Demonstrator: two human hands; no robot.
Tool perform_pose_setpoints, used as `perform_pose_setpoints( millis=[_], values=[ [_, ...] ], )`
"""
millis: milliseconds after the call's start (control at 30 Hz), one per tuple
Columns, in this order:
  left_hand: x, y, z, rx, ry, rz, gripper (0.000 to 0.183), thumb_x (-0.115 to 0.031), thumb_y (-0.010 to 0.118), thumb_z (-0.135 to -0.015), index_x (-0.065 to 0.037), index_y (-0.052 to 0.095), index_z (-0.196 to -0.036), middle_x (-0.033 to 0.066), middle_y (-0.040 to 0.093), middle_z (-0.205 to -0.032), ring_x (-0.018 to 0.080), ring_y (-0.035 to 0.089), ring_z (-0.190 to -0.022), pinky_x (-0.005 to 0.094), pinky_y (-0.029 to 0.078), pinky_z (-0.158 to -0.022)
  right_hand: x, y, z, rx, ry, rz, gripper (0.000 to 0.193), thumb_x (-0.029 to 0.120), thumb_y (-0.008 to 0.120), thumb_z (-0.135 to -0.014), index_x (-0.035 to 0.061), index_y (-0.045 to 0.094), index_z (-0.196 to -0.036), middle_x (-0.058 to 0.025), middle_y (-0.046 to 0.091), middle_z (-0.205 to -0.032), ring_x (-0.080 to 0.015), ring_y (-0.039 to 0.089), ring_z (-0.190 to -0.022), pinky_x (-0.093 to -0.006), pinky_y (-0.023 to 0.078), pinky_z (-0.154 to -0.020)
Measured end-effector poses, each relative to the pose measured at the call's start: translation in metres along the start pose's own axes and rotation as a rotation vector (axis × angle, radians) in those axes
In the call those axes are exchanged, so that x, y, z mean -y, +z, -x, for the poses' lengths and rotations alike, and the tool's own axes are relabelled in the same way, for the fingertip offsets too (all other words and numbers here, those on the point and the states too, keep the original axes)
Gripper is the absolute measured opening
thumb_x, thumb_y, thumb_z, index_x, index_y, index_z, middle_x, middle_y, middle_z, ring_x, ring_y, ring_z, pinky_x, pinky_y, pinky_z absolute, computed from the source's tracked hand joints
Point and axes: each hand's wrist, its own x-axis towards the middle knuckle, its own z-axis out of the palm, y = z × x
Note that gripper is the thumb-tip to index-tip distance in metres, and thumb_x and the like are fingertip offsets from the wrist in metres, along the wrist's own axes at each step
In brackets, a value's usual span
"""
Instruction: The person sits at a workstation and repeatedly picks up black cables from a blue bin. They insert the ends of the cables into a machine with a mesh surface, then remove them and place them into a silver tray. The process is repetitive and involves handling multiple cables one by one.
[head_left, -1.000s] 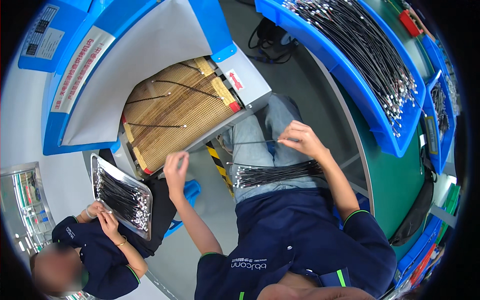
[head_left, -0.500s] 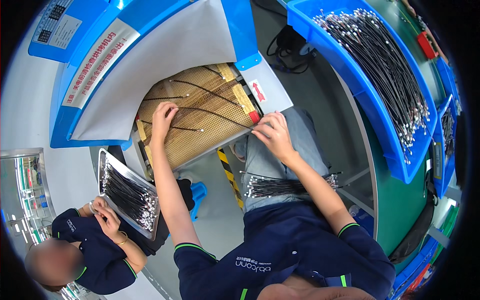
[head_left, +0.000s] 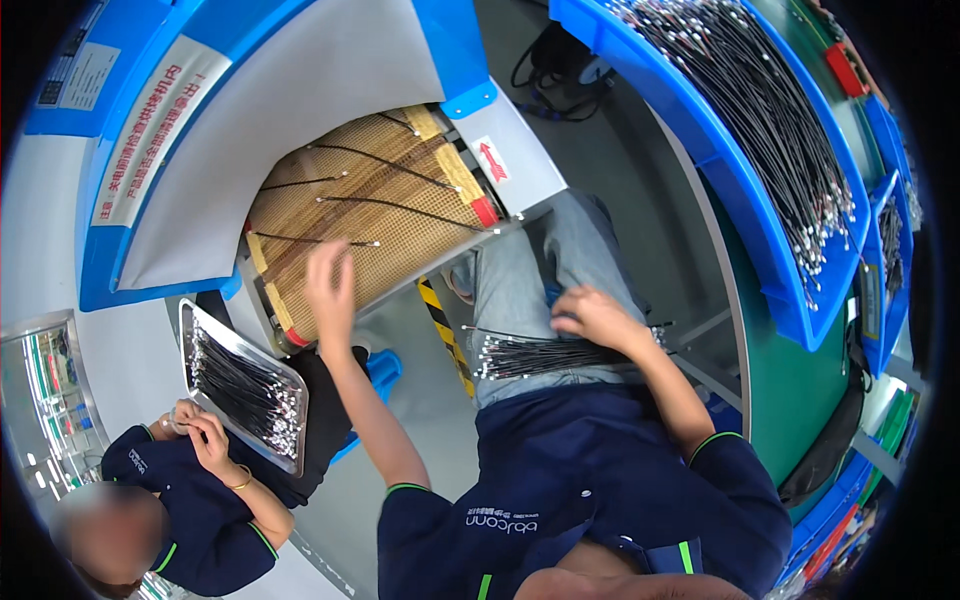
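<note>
Tan mesh belt (head_left: 390,215) carries four thin black cables (head_left: 385,165), spaced apart.

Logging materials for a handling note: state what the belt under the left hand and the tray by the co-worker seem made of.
Belt: apparently woven mesh, tan, matte; a fine grid texture shows. Tray: probably metal, with a shiny grey rim reflecting light. Left hand rests on the belt.

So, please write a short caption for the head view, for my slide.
Left hand on the mesh belt with cables; right hand on a cable bundle in the lap.
</note>
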Motion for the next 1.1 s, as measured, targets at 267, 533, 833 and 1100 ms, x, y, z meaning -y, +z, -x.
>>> perform_pose_setpoints(
  millis=[267, 533, 833, 1100],
  values=[
    [-0.043, 0.087, 0.132, 0.337, -0.259, 0.329, 0.025, -0.008, 0.056, -0.089, -0.005, 0.060, -0.113, 0.0130, 0.057, -0.116, 0.0277, 0.054, -0.110, 0.0355, 0.041, -0.096, -0.014, 0.012, 0.030, 0.166, 0.059, -0.004, 0.020, 0.022, 0.070, -0.077, 0.0037, 0.065, -0.083, -0.0134, 0.064, -0.085, -0.0317, 0.061, -0.087, -0.0408, 0.047, -0.079],
    [-0.035, 0.104, 0.166, 0.450, -0.195, 0.206, 0.030, -0.008, 0.052, -0.091, -0.006, 0.056, -0.120, 0.0144, 0.053, -0.123, 0.0320, 0.051, -0.114, 0.0378, 0.040, -0.097, -0.010, 0.003, 0.038, 0.084, 0.127, -0.295, 0.015, 0.013, 0.068, -0.079, 0.0014, 0.058, -0.082, -0.0135, 0.064, -0.080, -0.0284, 0.062, -0.077, -0.0380, 0.048, -0.071],
    [-0.058, 0.077, 0.147, 0.471, -0.231, 0.267, 0.016, -0.010, 0.059, -0.088, -0.002, 0.064, -0.101, 0.0144, 0.063, -0.087, 0.0274, 0.063, -0.079, 0.0348, 0.048, -0.071, -0.008, -0.013, 0.039, -0.025, 0.065, -0.365, 0.015, 0.013, 0.066, -0.082, 0.0035, 0.061, -0.092, -0.0115, 0.064, -0.083, -0.0265, 0.063, -0.079, -0.0342, 0.049, -0.070],
    [-0.111, 0.087, 0.128, 0.568, -0.247, 0.427, 0.017, -0.011, 0.061, -0.090, 0.000, 0.056, -0.103, 0.0122, 0.069, -0.086, 0.0185, 0.069, -0.078, 0.0275, 0.051, -0.067, 0.032, -0.001, 0.005, -0.171, -0.330, -0.092, 0.012, 0.015, 0.067, -0.079, 0.0085, 0.066, -0.089, -0.0051, 0.062, -0.085, -0.0257, 0.063, -0.077, -0.0371, 0.051, -0.066]
  ],
)
